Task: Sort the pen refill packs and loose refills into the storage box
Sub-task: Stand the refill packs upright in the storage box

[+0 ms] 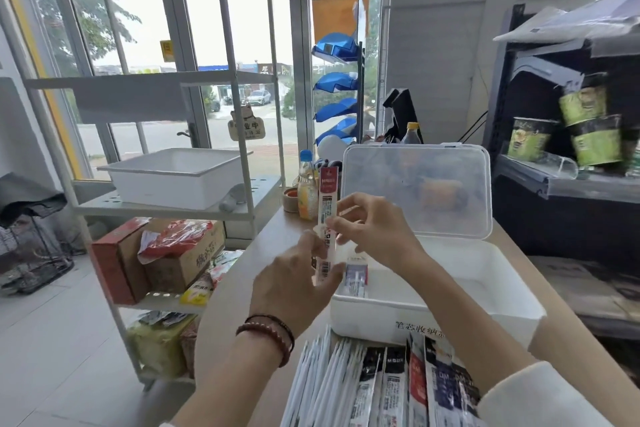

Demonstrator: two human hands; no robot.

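A long narrow refill pack [326, 198] with a red top stands almost upright above the table, held by both hands. My left hand [298, 277] grips its lower end, and my right hand [374, 229] pinches its middle. Just right of it sits the white storage box [485, 291], its clear lid [419, 187] raised behind. One refill pack [356, 276] leans inside the box's left end. Several more refill packs [412, 388] lie near the table's front edge, with loose white refills [322, 381] beside them on the left.
A small drink bottle [307, 191] and a tape roll [290, 199] stand behind the held pack. A metal shelf rack with a white tray [173, 173] and cardboard boxes [166, 256] is on the left. Dark shelving with green cups [585, 135] is on the right.
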